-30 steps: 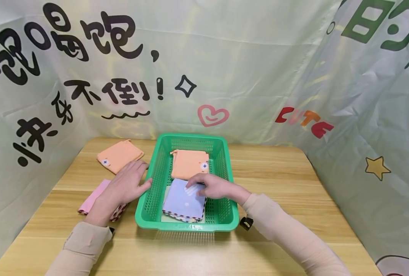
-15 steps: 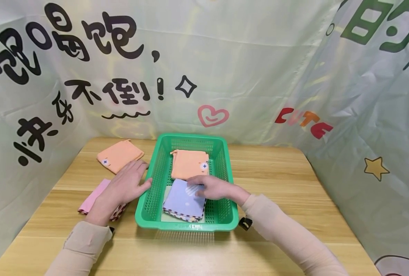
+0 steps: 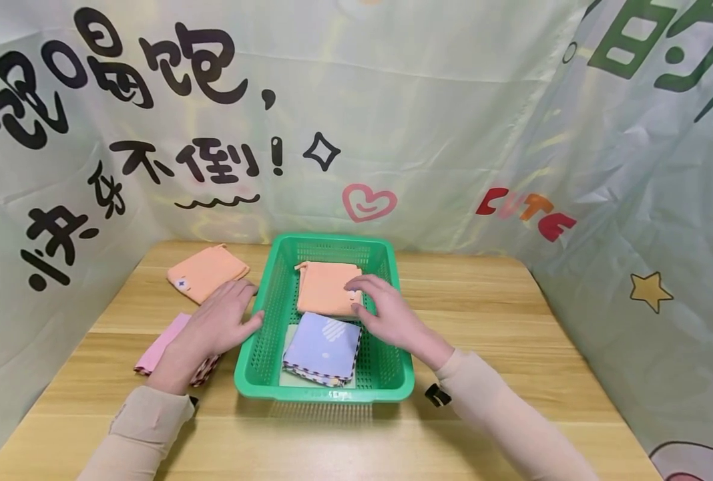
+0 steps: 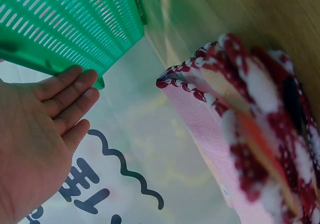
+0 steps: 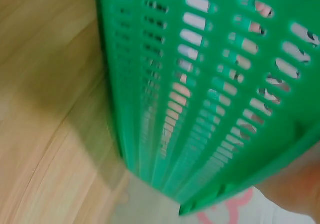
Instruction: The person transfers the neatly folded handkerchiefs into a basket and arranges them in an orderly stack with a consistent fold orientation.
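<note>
1. Right hand (image 3: 386,314): the fingers are loosely bent, with the thumb set apart from the index finger. The hand reaches over the right edge of the folded orange towel (image 3: 326,287); no firm hold shows. Whether the fingertips touch the fabric cannot be told; in the right wrist view the basket wall hides them.
2. Left hand (image 3: 221,317): the fingers are extended and hold nothing. The hand lies along the left side of the basket, with its thumb at the rim.
3. Change: the right hand has moved off the folded blue cloth (image 3: 320,347) and across to the orange towel. The blue cloth now lies unheld, which suggests that its placement is finished and that attention has passed to the orange towel.
4. Green basket (image 3: 324,394): the orange towel lies in the far half. The blue cloth lies in the near half, slightly askew, on top of a pale cloth (image 3: 289,379).
5. Bench (image 3: 489,321): outside the basket, on the left, lie a second orange towel (image 3: 203,272), beyond the left hand, and a folded pink cloth (image 3: 164,344), partly covered from above by that hand.
</note>
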Demonstrator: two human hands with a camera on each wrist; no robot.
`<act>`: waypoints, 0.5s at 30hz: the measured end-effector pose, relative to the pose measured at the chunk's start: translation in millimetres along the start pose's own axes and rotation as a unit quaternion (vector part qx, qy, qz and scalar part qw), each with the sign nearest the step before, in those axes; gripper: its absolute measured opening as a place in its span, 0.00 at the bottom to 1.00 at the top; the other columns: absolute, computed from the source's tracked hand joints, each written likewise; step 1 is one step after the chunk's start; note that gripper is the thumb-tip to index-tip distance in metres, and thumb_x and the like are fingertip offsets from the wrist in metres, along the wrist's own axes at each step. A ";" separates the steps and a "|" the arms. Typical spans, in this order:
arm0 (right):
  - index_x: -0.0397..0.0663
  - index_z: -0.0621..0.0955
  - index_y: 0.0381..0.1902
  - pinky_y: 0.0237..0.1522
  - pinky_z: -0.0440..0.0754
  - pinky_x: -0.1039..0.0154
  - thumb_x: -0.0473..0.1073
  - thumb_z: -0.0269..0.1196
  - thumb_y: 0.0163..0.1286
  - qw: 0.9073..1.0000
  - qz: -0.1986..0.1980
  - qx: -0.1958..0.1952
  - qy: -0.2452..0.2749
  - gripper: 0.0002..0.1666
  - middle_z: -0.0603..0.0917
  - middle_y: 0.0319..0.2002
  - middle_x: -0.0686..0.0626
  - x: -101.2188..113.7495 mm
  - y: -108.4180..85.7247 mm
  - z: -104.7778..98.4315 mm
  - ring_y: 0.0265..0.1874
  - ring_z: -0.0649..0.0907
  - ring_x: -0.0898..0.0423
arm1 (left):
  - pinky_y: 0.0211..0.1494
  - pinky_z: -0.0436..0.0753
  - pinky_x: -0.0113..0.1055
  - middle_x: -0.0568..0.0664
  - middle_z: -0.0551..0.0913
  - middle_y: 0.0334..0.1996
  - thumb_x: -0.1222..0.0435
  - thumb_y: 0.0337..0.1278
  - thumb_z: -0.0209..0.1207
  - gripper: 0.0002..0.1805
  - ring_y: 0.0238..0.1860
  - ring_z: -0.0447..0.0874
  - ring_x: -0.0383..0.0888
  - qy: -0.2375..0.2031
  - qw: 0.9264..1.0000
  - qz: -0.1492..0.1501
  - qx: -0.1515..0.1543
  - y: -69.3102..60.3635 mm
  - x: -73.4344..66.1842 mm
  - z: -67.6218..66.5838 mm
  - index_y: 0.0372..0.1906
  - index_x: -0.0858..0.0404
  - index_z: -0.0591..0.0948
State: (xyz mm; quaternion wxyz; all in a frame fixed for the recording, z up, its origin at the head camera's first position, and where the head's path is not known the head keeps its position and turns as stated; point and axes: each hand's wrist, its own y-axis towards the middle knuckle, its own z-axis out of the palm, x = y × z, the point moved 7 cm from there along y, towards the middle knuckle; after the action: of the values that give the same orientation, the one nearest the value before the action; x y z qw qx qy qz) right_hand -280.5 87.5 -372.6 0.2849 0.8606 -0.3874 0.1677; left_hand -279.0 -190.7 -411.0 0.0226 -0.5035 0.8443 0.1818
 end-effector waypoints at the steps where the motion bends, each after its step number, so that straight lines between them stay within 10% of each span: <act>1: 0.41 0.81 0.61 0.66 0.78 0.47 0.35 0.65 0.73 1.000 0.000 -0.013 -0.014 0.19 0.81 0.62 0.44 -2.0 -1.0 -3.3 0.65 0.78 0.44 | 0.69 0.71 0.57 0.61 0.79 0.56 0.54 0.68 0.54 0.27 0.61 0.74 0.61 0.000 1.000 0.000 0.001 0.0 0.2 0.1 0.60 0.73 0.77; 15: 0.37 0.79 0.64 0.66 0.74 0.40 0.43 0.70 0.69 0.977 0.101 -0.111 -0.152 0.29 0.80 0.63 0.37 -52.3 -16.9 -34.6 0.64 0.77 0.38 | 0.69 0.72 0.57 0.61 0.79 0.55 0.54 0.68 0.54 0.27 0.61 0.74 0.60 0.002 1.000 -0.001 0.006 0.4 0.1 -0.3 0.59 0.73 0.77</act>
State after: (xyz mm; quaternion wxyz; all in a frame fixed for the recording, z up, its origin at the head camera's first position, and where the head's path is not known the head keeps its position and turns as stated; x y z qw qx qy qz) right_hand -303.6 147.8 -378.3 0.2984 0.7955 -0.5271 0.0189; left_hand -279.4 -190.8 -410.7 0.0238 -0.5050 0.8447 0.1758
